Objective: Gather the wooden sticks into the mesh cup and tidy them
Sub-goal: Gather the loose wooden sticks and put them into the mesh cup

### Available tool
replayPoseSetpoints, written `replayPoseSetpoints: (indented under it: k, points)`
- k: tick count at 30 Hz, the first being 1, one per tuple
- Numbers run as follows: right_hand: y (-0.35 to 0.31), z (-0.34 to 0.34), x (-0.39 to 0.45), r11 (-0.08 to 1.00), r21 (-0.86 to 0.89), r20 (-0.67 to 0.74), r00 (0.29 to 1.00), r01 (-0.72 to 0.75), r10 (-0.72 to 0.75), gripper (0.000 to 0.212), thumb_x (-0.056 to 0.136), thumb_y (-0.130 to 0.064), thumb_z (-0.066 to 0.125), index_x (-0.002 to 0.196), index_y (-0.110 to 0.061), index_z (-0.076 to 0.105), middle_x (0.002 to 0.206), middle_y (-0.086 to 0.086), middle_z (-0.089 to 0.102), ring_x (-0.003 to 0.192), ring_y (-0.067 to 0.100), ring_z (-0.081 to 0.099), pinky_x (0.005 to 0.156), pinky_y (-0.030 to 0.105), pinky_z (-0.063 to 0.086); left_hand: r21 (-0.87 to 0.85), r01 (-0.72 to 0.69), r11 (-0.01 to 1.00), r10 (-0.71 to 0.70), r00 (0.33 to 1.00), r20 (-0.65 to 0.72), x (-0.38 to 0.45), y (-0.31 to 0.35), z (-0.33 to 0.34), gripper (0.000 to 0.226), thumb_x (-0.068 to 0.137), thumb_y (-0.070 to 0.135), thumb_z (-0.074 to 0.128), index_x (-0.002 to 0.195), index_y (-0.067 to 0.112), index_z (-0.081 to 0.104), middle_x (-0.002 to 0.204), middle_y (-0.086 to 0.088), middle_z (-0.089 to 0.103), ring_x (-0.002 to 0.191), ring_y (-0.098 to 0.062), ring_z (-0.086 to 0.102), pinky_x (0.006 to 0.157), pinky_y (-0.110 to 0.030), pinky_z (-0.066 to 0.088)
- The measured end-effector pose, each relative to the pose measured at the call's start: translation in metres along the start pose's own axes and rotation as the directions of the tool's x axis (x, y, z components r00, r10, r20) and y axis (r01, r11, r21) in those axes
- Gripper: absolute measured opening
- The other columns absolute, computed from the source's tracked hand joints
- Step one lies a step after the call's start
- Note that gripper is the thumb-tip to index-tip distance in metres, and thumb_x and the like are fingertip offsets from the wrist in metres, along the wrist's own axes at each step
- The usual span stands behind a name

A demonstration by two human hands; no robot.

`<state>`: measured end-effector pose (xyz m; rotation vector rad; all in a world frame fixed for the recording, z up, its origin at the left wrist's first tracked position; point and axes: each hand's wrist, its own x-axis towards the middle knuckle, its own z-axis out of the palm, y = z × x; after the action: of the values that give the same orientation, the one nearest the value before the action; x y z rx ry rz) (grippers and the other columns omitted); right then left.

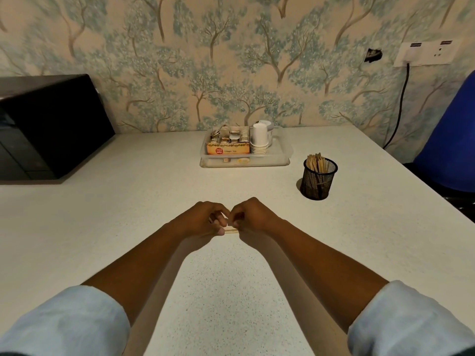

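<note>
A small bundle of wooden sticks [230,231] lies flat on the white speckled table [231,291] in the middle. My left hand [204,219] and my right hand [250,214] meet over it, fingers curled, each pinching one end of the bundle. Most of the sticks are hidden under my fingers. A black mesh cup [318,179] stands upright to the far right of my hands, with several wooden sticks [316,162] standing in it.
A clear plastic tray [244,162] at the back holds a tea box, sachets and stacked white paper cups. A black appliance [48,124] sits at the back left. A blue chair [449,140] stands past the table's right edge; a cable hangs from the wall socket.
</note>
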<state>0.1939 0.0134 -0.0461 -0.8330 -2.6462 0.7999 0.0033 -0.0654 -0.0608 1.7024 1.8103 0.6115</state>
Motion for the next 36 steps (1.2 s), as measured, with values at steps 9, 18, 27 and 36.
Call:
replayPoseSetpoints:
  k: [9, 18, 27, 36]
  points:
    - [0.001, 0.008, 0.007, 0.98, -0.199, -0.004, 1.0, 0.022, -0.023, 0.021, 0.093, -0.015, 0.057, 0.106, -0.007, 0.071, 0.107, 0.013, 0.069, 0.1, 0.029, 0.061, 0.084, 0.038, 0.05, 0.391, 0.047, 0.919, -0.098, 0.989, 0.113, 0.005, -0.006, -0.01, 0.111, 0.065, 0.066, 0.082, 0.155, 0.039, 0.022, 0.164, 0.01, 0.019, 0.149, -0.02, 0.016, 0.117, -0.045, 0.027]
    - [0.0, 0.002, 0.006, 0.998, 0.016, 0.11, 0.992, 0.064, -0.065, 0.018, 0.087, -0.004, 0.064, 0.102, -0.008, 0.075, 0.1, 0.006, 0.074, 0.09, 0.017, 0.067, 0.08, 0.019, 0.049, 0.367, 0.045, 0.929, -0.073, 0.995, 0.064, 0.002, 0.005, -0.01, 0.031, 0.072, 0.041, 0.088, 0.098, 0.042, 0.071, 0.103, 0.02, 0.063, 0.098, -0.006, 0.059, 0.082, -0.024, 0.047]
    - [-0.002, 0.0, 0.005, 0.998, -0.033, 0.139, 0.989, -0.045, 0.049, 0.033, 0.084, -0.019, 0.073, 0.115, -0.01, 0.068, 0.112, 0.003, 0.07, 0.101, 0.017, 0.065, 0.082, 0.023, 0.047, 0.412, 0.082, 0.907, -0.138, 0.985, 0.107, -0.002, 0.025, -0.004, 0.014, 0.082, 0.023, 0.082, 0.09, 0.027, 0.071, 0.089, 0.007, 0.071, 0.082, -0.012, 0.067, 0.081, -0.029, 0.055]
    - [-0.01, 0.007, 0.003, 0.984, -0.178, 0.216, 0.976, -0.003, 0.042, 0.017, 0.084, -0.021, 0.071, 0.098, -0.012, 0.077, 0.093, 0.005, 0.072, 0.086, 0.02, 0.063, 0.074, 0.026, 0.044, 0.494, 0.063, 0.867, -0.153, 0.978, 0.144, -0.006, 0.033, -0.001, 0.006, 0.093, 0.018, 0.067, 0.099, 0.019, 0.07, 0.099, 0.0, 0.071, 0.084, -0.014, 0.062, 0.079, -0.029, 0.049]
